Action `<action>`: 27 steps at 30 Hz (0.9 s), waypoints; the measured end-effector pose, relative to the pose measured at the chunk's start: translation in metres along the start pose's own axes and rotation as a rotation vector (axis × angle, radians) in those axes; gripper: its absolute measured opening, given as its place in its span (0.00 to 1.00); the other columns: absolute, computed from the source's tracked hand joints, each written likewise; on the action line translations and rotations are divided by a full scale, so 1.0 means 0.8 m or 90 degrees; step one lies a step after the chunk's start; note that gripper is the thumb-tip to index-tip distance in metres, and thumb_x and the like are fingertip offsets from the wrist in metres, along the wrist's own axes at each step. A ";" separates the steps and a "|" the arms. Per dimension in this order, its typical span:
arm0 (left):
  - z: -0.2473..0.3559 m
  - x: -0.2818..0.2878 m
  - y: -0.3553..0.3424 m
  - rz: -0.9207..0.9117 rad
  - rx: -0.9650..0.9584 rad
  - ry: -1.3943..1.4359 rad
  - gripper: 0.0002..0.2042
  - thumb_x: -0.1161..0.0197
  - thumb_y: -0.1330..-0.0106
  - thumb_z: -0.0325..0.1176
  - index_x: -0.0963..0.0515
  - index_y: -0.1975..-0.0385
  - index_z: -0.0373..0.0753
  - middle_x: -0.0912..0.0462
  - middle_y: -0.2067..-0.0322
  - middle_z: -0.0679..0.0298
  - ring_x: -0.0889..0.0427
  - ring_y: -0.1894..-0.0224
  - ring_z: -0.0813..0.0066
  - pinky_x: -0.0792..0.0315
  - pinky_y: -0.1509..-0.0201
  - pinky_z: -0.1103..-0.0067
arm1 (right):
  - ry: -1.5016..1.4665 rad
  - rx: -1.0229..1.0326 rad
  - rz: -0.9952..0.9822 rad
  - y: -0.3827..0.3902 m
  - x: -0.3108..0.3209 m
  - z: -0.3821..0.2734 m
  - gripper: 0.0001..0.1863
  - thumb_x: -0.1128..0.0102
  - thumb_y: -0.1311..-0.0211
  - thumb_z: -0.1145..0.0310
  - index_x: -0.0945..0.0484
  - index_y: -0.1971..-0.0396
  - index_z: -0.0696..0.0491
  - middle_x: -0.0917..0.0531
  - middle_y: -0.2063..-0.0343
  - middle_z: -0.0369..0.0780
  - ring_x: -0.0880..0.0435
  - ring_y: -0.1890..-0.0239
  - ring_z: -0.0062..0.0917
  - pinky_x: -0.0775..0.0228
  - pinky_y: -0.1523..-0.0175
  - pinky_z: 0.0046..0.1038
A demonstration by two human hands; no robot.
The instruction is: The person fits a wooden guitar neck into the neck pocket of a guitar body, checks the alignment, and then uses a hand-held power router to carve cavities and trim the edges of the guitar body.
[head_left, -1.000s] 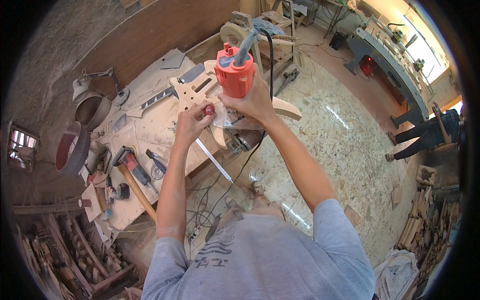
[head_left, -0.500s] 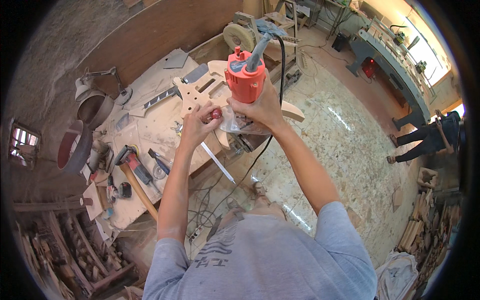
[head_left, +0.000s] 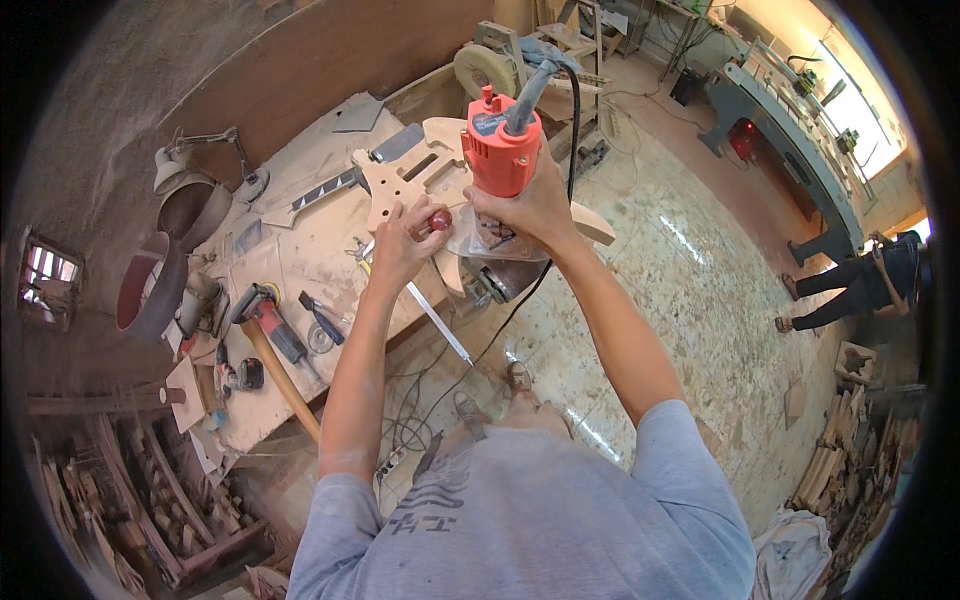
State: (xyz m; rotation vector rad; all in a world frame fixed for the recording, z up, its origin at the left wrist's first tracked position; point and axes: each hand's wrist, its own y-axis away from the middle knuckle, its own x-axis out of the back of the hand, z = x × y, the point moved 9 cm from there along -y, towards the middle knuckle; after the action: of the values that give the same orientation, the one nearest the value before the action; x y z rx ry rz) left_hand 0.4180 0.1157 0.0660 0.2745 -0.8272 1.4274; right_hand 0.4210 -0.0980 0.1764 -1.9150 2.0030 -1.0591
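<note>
A red-orange handheld router [head_left: 502,150] stands upright over a pale wooden guitar body [head_left: 400,186]. My right hand [head_left: 538,212] is wrapped round the router's lower housing from the right. With bent fingers, my left hand [head_left: 402,240] grips a dark red round knob [head_left: 441,219] beside the router's clear base plate [head_left: 466,240]. The guitar body has cut slots and small holes. Its right part shows past my right hand, while the middle is hidden under the router and hands. The router's bit cannot be seen.
The workbench [head_left: 300,215] bears an angle grinder [head_left: 275,335], a cordless drill [head_left: 240,374] and a desk lamp [head_left: 170,172]. A black power cord [head_left: 576,130] loops from the router beside my right arm. Another person [head_left: 868,275] stands at far right, near a long grey machine [head_left: 785,135].
The router and both hands have shifted slightly to the right, along with a small shift of the whole view. Both grips look the same.
</note>
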 end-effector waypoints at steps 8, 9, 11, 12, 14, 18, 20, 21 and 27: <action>-0.002 0.003 0.005 0.003 0.017 -0.025 0.22 0.24 0.40 0.41 0.13 0.44 0.49 0.16 0.40 0.48 0.21 0.35 0.39 0.36 0.21 0.57 | -0.020 0.016 0.004 0.006 0.001 -0.013 0.47 0.15 0.59 0.59 0.34 0.40 0.55 0.14 0.51 0.49 0.10 0.50 0.42 0.19 0.45 0.39; -0.003 0.003 0.000 0.009 0.018 -0.007 0.22 0.24 0.40 0.41 0.13 0.44 0.49 0.16 0.40 0.48 0.22 0.35 0.38 0.37 0.21 0.57 | -0.012 0.026 0.007 0.000 0.001 -0.010 0.47 0.15 0.59 0.58 0.34 0.40 0.55 0.14 0.51 0.49 0.10 0.50 0.42 0.19 0.45 0.39; -0.006 0.003 -0.011 0.031 -0.007 -0.049 0.20 0.25 0.37 0.37 0.13 0.44 0.46 0.11 0.49 0.50 0.13 0.46 0.53 0.38 0.20 0.58 | -0.012 0.025 0.004 -0.012 -0.004 0.003 0.47 0.15 0.59 0.58 0.33 0.40 0.55 0.14 0.51 0.49 0.10 0.50 0.43 0.19 0.45 0.40; -0.008 0.004 -0.014 0.043 -0.018 -0.071 0.19 0.26 0.36 0.35 0.13 0.44 0.44 0.08 0.54 0.51 0.08 0.52 0.60 0.39 0.20 0.59 | -0.023 0.016 -0.002 -0.018 -0.009 0.012 0.47 0.15 0.60 0.57 0.33 0.41 0.55 0.14 0.51 0.49 0.10 0.50 0.43 0.20 0.45 0.41; -0.010 0.006 -0.015 0.045 -0.016 -0.045 0.19 0.27 0.35 0.34 0.14 0.44 0.43 0.09 0.52 0.51 0.09 0.48 0.59 0.42 0.18 0.58 | -0.033 0.002 -0.012 -0.023 -0.014 0.015 0.47 0.15 0.60 0.56 0.33 0.41 0.55 0.14 0.51 0.49 0.11 0.50 0.44 0.20 0.45 0.41; 0.000 0.005 -0.013 0.040 -0.031 -0.026 0.19 0.27 0.36 0.34 0.14 0.44 0.43 0.10 0.49 0.51 0.14 0.39 0.57 0.44 0.17 0.57 | -0.022 0.005 0.002 -0.021 -0.007 0.008 0.47 0.15 0.61 0.54 0.32 0.41 0.55 0.14 0.51 0.49 0.11 0.50 0.44 0.20 0.45 0.41; 0.003 0.004 -0.008 0.039 -0.039 -0.016 0.19 0.25 0.38 0.38 0.13 0.46 0.46 0.13 0.46 0.47 0.16 0.38 0.52 0.46 0.17 0.54 | -0.024 -0.006 -0.002 -0.013 -0.005 0.007 0.47 0.15 0.61 0.54 0.32 0.41 0.55 0.14 0.50 0.48 0.11 0.49 0.43 0.21 0.45 0.40; 0.004 0.004 -0.005 0.039 -0.044 -0.012 0.19 0.24 0.39 0.40 0.13 0.48 0.47 0.14 0.45 0.45 0.17 0.38 0.50 0.48 0.17 0.53 | -0.026 -0.023 -0.015 -0.011 -0.005 0.010 0.48 0.15 0.61 0.55 0.32 0.40 0.55 0.14 0.50 0.48 0.11 0.49 0.42 0.21 0.44 0.40; 0.013 -0.001 0.008 0.000 -0.059 -0.077 0.21 0.23 0.41 0.41 0.13 0.46 0.48 0.15 0.42 0.47 0.19 0.36 0.44 0.46 0.17 0.53 | -0.050 -0.047 -0.004 0.018 0.006 -0.008 0.47 0.15 0.60 0.58 0.32 0.39 0.56 0.14 0.51 0.46 0.11 0.49 0.38 0.20 0.43 0.38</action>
State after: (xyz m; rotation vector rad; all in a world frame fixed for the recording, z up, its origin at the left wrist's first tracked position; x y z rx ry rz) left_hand 0.4082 0.1095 0.0711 0.2918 -0.9892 1.3784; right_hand 0.4052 -0.1014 0.1743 -1.9675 2.0217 -0.9072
